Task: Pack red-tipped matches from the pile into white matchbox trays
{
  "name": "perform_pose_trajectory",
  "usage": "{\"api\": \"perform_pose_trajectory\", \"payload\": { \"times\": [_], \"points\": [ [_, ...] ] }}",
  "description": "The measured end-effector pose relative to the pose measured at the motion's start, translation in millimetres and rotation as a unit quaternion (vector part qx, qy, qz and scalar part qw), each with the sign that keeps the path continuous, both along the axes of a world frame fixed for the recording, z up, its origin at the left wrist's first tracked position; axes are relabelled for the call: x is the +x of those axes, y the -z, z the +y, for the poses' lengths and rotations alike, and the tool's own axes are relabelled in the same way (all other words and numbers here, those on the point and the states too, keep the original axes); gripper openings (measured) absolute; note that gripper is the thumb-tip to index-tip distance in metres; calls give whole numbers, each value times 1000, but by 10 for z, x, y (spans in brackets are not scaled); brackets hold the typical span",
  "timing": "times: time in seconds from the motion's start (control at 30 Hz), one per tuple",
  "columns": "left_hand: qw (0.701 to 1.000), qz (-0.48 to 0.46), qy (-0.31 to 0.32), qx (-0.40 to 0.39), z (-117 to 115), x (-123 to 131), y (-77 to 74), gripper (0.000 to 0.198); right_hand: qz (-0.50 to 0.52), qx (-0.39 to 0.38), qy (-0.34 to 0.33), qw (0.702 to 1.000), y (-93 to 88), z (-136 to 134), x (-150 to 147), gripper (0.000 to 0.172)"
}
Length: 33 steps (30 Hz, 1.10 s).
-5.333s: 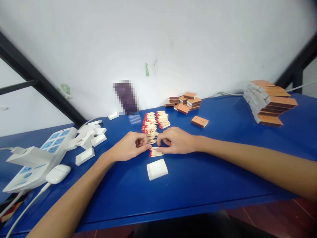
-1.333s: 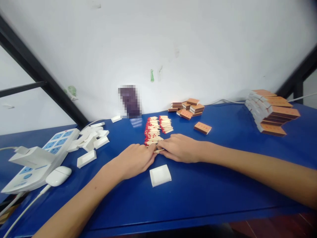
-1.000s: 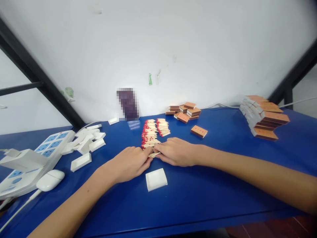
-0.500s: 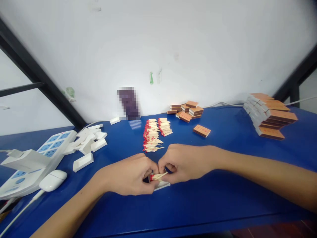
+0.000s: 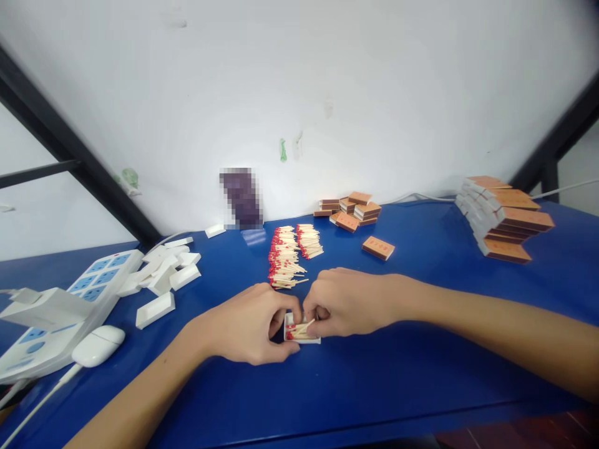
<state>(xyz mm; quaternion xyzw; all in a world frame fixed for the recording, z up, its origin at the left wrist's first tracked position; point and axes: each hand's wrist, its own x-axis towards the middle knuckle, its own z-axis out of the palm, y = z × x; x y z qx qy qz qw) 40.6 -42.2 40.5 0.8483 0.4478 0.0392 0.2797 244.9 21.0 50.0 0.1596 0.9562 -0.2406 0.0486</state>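
Observation:
A small white matchbox tray point(image 5: 314, 341) lies on the blue table with red-headed matches point(image 5: 296, 332) in it. My right hand point(image 5: 344, 304) pinches the pale ends of matches at the tray's right side. Around the tray's left end is my left hand point(image 5: 253, 324), its thumb and forefinger apart, close to the tray's edges with nothing between them. Just beyond the hands lie a larger pile of matches point(image 5: 284, 257) and a smaller one point(image 5: 309, 241), heads to the left.
Several white trays point(image 5: 155, 310) lie at left, beside a power strip point(image 5: 105, 274) and a white earphone case point(image 5: 98, 346). Orange matchboxes point(image 5: 360, 211) sit by the wall, one box point(image 5: 379, 247) apart, and a stack point(image 5: 510, 218) stands at right. A blurred purple object point(image 5: 243, 198) leans there.
My left thumb and forefinger have spread away from the matches. The matches have gone lower into the tray, with my right fingers still on their ends. The view has shifted slightly.

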Motion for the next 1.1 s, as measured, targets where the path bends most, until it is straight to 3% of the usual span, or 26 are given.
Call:
{"api": "perform_pose_trajectory", "payload": {
  "times": [0.17, 0.37, 0.6, 0.8, 1.1],
  "points": [
    [1000, 1, -9, -8, 5, 19, -3, 14, 9, 35, 27, 999, 13, 7, -6, 19],
    [1000, 21, -11, -3, 2, 26, -12, 17, 21, -13, 24, 999, -46, 28, 20, 11],
    [1000, 18, -8, 7, 7, 35, -20, 19, 29, -72, 11, 997, -55, 71, 56, 17],
    [1000, 24, -8, 7, 10, 39, -37, 21, 8, -65, 35, 997, -27, 25, -1, 14],
    [998, 39, -1, 48, 8, 30, -9, 23, 42, -52, -34, 997, -7, 64, 50, 31]
  ]
}}
